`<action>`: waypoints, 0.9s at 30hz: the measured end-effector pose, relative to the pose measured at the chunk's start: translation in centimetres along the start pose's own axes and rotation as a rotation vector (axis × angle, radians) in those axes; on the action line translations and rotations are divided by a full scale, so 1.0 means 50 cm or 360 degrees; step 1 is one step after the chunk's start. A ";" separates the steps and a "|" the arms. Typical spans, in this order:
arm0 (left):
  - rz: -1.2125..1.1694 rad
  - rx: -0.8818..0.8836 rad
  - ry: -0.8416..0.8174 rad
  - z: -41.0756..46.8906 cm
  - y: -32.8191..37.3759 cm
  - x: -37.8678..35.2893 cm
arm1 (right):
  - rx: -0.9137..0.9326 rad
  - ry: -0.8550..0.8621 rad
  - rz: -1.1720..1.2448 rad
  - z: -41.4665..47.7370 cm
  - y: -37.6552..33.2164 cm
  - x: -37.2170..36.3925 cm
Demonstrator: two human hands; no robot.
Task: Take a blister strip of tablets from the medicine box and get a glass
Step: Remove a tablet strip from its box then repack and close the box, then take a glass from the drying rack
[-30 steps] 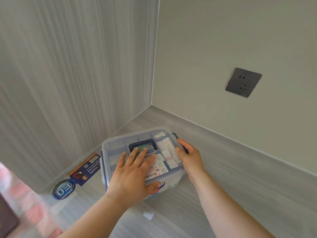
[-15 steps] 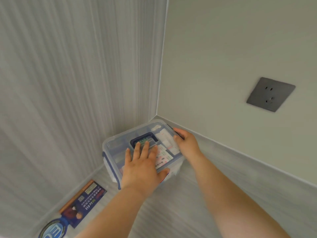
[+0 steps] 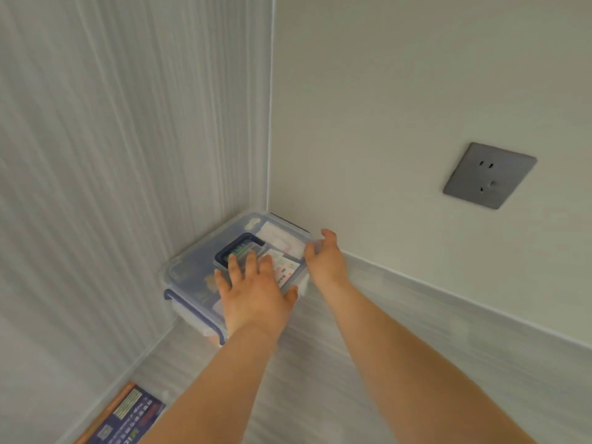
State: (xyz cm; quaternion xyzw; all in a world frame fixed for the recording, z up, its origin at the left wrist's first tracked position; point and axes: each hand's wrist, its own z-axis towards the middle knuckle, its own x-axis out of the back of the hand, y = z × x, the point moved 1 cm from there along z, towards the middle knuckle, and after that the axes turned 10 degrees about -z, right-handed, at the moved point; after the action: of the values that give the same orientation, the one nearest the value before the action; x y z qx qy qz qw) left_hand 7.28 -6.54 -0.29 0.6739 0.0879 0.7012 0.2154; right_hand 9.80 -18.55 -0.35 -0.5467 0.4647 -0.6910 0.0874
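medicine box (image 3: 198, 267) at the far corner of the counter (image 3: 304, 395), tucked close against both walls, clear plastic with the lid on. dark blue handle (image 3: 240, 248) sunk in the middle of the lid; blue latch (image 3: 192, 307) along the near left edge. through the lid, white and printed packets (image 3: 282, 270), too blurred to pick out a blister strip among them.

left hand (image 3: 253, 299) flat on top of the lid, palm down, fingers straight and spread, fingertips reaching the handle recess; grip open, pressing only, nothing held. right hand (image 3: 325, 264) at the right rim of the box, thumb raised, fingers loose and slightly parted; grip open, nothing held, contact with the rim hard to tell through the blur. both forearms bare, reaching up from the bottom of the view.

grey wall socket (image 3: 488, 176) on the right-hand wall, well above the counter. dark blue printed packet (image 3: 128, 418) flat on the counter at the lower left, beside the left wall, well apart from the box.
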 end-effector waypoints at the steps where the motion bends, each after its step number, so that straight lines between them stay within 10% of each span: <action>1: 0.0004 -0.0023 0.0010 -0.001 0.001 0.002 | -0.0012 -0.0002 0.0038 -0.019 0.009 0.006; 6: -0.0096 -0.0274 0.0056 -0.024 0.001 0.019 | -0.0096 0.0007 -0.0001 -0.157 0.087 0.061; 16: -0.1513 -0.1189 -0.0010 -0.242 0.231 0.030 | -0.0359 0.0347 0.0228 -0.461 0.289 0.274; 27: -0.1080 -0.1478 -0.0803 -0.608 0.442 -0.235 | -0.0765 0.0986 -0.0016 -0.704 0.636 0.656</action>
State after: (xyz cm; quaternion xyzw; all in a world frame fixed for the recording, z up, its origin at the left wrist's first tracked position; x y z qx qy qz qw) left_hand -26.67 -26.10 -4.11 0.5895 -0.0705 0.3782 0.7103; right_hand -44.67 -37.53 -0.66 -0.3193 0.6150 -0.6952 -0.1910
